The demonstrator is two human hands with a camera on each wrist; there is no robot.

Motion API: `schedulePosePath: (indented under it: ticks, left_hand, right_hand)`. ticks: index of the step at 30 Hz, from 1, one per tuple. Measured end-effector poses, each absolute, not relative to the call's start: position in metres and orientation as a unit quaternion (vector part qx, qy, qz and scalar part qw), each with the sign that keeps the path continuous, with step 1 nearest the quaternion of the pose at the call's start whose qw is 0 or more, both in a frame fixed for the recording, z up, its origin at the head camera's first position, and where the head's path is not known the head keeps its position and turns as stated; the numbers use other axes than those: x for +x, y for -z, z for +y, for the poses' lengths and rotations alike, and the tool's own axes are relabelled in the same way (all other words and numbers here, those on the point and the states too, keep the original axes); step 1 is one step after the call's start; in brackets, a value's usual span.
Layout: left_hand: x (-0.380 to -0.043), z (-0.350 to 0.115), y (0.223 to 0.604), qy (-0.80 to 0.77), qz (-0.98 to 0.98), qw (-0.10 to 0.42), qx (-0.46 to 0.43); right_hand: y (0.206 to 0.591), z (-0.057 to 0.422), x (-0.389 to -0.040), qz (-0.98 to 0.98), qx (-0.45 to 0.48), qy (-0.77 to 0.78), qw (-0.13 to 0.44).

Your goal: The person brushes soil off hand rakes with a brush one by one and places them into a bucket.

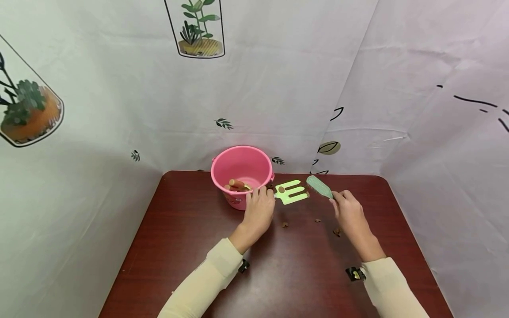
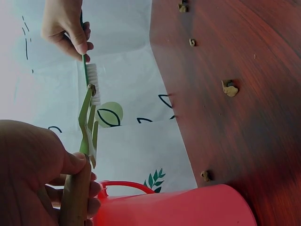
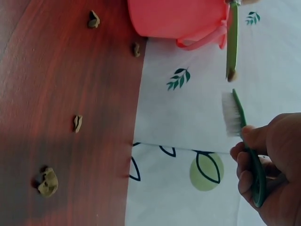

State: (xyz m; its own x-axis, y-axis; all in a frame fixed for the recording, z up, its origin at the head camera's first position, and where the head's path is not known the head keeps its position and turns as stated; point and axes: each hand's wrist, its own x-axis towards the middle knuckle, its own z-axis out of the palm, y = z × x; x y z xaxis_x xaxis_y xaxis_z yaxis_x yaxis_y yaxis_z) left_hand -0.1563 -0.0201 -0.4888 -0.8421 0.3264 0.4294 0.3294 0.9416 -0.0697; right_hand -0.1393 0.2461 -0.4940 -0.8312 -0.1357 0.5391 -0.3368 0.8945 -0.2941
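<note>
Above a dark red table (image 1: 274,282), a person's left hand (image 1: 260,207) pinches the wooden handle (image 2: 75,197) of a lime-green garden fork (image 1: 284,195), its three flat tines pointing toward three o'clock, a brown clump (image 2: 91,88) at one tip. The right hand (image 1: 350,212), fingers curled, grips a green brush (image 1: 319,186) aimed at ten o'clock, pale bristles just beside the fork. A pink bucket (image 1: 242,159) stands at the table's eleven o'clock; brown bits (image 1: 285,225) lie between the fork's four and six.
</note>
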Motion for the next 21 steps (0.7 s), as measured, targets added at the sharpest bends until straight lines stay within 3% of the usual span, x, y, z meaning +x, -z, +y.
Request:
schedulePosePath:
  ticks: [21]
  left_hand:
    - [-0.163,-0.013,0.487,0.015,-0.964,0.201,-0.172]
  right_hand:
    - [0.479,0.198,-0.132,-0.925,0.187,-0.218,0.249]
